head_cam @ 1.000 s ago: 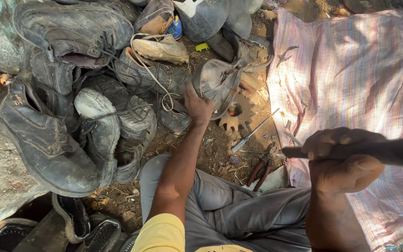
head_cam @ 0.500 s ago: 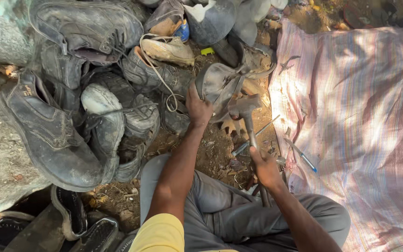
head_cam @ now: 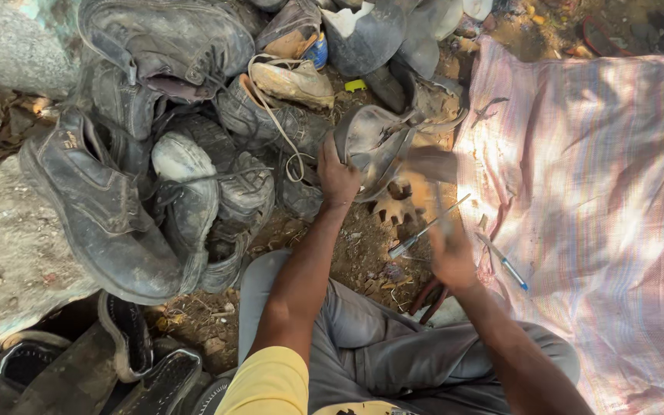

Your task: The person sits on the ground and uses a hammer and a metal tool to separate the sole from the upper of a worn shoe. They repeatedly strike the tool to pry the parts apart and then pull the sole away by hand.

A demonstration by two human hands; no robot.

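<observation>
1. Heaped to the left and behind: a pile of worn shoes [head_cam: 178, 138] — dark leather boots, a tan one with a loose lace, soles turned up — crowding right against the held shoe [head_cam: 378, 142].
2. Just below the held shoe, a rusty toothed gear [head_cam: 393, 206] lying on the dirt; beside it a thin metal awl [head_cam: 424, 230], and red-handled pliers [head_cam: 428, 296] near the knee.
3. To the right, a pink striped cloth [head_cam: 593, 200] spread flat, with a blue-tipped pen [head_cam: 505, 261] lying at its near edge.
4. At lower left, black sandals [head_cam: 117, 369] and a grey stone slab [head_cam: 9, 253] closing that side.
5. Open room only over the cloth and in the narrow strip of bare ground between grey-trousered legs and pile — hemmed in elsewhere.
6. Held shoe: grey, dusty, creased, tipped on its side at the pile's front edge, opening toward the right.
7. Left hand [head_cam: 338, 175] clamped on the shoe's heel end, fingers wrapped over it.
8. Right hand [head_cam: 447, 250] motion-blurred just right of the gear, closed around the handle of a hammer [head_cam: 428, 173] whose blurred head sits against the shoe.
</observation>
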